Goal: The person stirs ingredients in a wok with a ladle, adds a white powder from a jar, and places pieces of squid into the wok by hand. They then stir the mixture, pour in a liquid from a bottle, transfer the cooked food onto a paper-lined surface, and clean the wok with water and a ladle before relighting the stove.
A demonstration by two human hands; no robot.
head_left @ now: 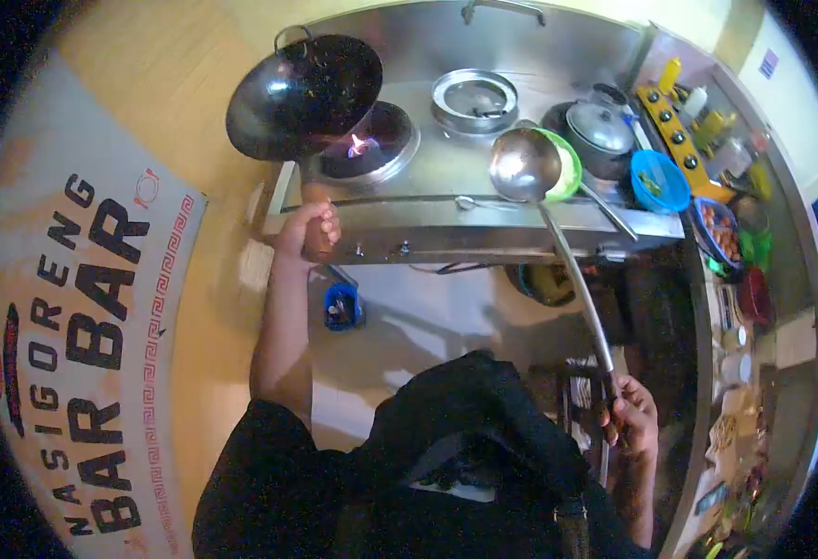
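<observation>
A dark wok (302,98) is lifted and tilted beside the lit burner (367,149), where a flame shows. My left hand (314,231) is closed round the wok's wooden handle. In my right hand (630,415), low at the right, is the handle end of a long metal ladle (576,270). The ladle's round bowl is up over the stove, overlapping the edge of a green bowl (569,166) with pale contents. A small spoon (469,202) lies on the stove's front edge.
A round metal tray (474,100) and a lidded pot (601,128) stand at the back. A blue basket (659,181) with green leaves sits at the right, near sauce bottles (670,74). Further right, a side shelf holds a basket of reddish items (721,231). A printed banner (83,326) hangs left.
</observation>
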